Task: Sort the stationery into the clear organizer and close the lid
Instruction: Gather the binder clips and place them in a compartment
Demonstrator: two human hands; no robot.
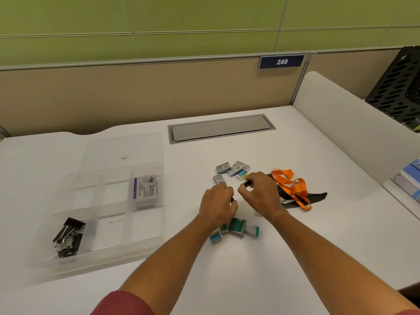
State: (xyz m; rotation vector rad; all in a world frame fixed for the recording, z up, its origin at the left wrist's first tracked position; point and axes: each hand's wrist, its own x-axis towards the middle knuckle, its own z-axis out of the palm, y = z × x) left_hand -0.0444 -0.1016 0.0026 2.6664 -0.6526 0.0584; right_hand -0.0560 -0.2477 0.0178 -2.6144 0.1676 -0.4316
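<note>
Nearest me binder clips (68, 237) already fill one organizer (150, 243) compartment, my left hand (218, 206) and right hand (261, 192) each pinch another clip mid-desk, and staple boxes (231, 170) and lid (123, 148) wait beyond.

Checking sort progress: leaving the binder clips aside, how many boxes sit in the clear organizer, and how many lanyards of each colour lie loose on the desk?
Labelled box in the organizer: 1
Orange lanyard: 1
Black lanyard: 1
Total: 3
</note>
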